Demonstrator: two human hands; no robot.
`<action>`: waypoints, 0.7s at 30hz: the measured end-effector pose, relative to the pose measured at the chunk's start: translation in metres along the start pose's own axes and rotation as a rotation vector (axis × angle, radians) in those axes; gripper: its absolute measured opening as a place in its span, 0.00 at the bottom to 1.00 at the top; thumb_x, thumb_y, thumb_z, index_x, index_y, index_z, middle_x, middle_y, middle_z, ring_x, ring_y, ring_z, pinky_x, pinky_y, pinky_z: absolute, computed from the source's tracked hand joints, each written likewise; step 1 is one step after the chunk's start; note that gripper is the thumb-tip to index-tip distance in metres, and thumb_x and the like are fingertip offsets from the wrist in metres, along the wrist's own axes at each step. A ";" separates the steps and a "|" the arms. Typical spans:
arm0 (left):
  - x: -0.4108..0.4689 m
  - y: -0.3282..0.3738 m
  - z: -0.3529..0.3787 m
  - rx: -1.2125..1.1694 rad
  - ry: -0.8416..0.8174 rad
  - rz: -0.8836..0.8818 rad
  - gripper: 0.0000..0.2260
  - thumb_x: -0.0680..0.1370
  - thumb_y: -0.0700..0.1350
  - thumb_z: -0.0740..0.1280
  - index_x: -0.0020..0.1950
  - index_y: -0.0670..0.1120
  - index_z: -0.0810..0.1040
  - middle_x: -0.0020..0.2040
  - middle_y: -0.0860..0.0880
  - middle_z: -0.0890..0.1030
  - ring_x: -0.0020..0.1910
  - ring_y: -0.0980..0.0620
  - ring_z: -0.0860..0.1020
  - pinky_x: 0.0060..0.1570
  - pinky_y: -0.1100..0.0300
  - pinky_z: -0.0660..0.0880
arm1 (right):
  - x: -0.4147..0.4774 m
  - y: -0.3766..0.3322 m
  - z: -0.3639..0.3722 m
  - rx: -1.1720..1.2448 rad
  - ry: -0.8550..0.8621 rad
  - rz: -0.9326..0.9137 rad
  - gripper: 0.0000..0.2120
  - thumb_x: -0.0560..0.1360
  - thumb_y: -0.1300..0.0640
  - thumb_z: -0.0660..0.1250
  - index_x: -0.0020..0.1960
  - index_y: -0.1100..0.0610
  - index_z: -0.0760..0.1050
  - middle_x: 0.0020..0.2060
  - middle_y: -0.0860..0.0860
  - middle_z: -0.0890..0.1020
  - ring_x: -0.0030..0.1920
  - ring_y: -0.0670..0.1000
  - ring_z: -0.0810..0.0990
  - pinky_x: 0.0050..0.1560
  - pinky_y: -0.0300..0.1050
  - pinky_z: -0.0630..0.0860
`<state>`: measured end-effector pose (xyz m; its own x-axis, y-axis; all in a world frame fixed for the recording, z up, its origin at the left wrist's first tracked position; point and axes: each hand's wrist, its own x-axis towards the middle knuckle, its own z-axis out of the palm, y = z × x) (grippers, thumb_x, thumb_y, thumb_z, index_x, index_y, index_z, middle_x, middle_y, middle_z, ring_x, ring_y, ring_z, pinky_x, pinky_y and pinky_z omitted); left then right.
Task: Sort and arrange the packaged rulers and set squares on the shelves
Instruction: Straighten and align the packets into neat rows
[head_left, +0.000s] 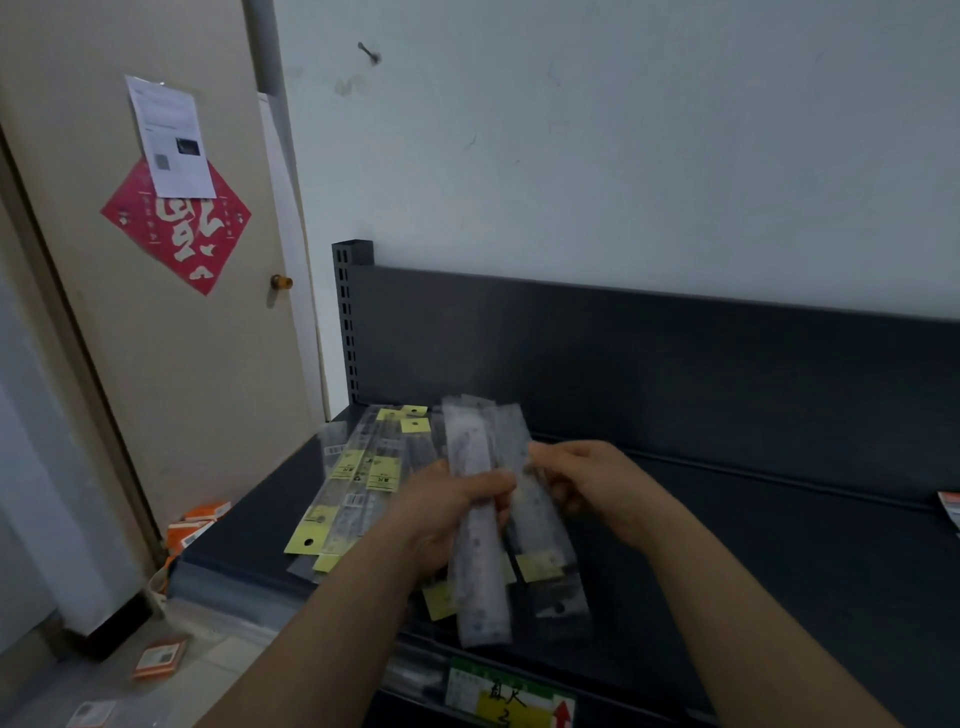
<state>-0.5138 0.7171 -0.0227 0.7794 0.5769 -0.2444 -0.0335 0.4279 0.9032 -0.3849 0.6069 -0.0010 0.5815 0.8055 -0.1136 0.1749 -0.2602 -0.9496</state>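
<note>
OK, your left hand (447, 514) is curled round a fanned bundle of rulers (478, 587), held above the shelf (779, 545), probably so you can leaf through and sort them. Your right hand (587, 483) pinches the rear sleeve (540, 525) near its upper part, likely to peel it off the bundle. Other stock lies in a loose pile (358, 483) at the shelf's left end, yellow cards (382, 475) pointing both ways, so not squared up yet. Shelf-edge tag (511, 699) reads handwritten 直尺, maybe a 3 below, plus a red arrow. Card print is too small to read
</note>
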 end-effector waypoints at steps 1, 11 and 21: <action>-0.002 0.000 0.002 0.046 -0.033 -0.030 0.09 0.72 0.34 0.72 0.51 0.37 0.79 0.34 0.42 0.82 0.30 0.48 0.81 0.32 0.57 0.80 | 0.003 -0.003 -0.001 0.047 0.034 -0.020 0.14 0.76 0.49 0.68 0.43 0.61 0.80 0.33 0.52 0.77 0.31 0.47 0.72 0.32 0.40 0.68; -0.001 -0.005 0.000 -0.273 -0.024 -0.053 0.13 0.77 0.47 0.68 0.52 0.37 0.77 0.35 0.44 0.79 0.30 0.51 0.76 0.29 0.59 0.77 | 0.024 0.009 -0.044 0.737 0.337 0.087 0.03 0.77 0.67 0.63 0.47 0.61 0.74 0.34 0.53 0.74 0.26 0.44 0.73 0.21 0.33 0.71; 0.020 -0.012 0.016 -0.293 0.153 0.198 0.11 0.73 0.38 0.72 0.53 0.39 0.76 0.42 0.42 0.82 0.40 0.47 0.82 0.40 0.55 0.80 | -0.006 0.023 -0.006 0.244 -0.001 0.164 0.04 0.75 0.63 0.68 0.49 0.62 0.79 0.38 0.55 0.82 0.35 0.48 0.81 0.38 0.42 0.79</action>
<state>-0.4875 0.7123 -0.0323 0.6379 0.7563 -0.1450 -0.3690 0.4655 0.8044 -0.3793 0.5928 -0.0201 0.5856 0.7637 -0.2718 -0.1175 -0.2518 -0.9606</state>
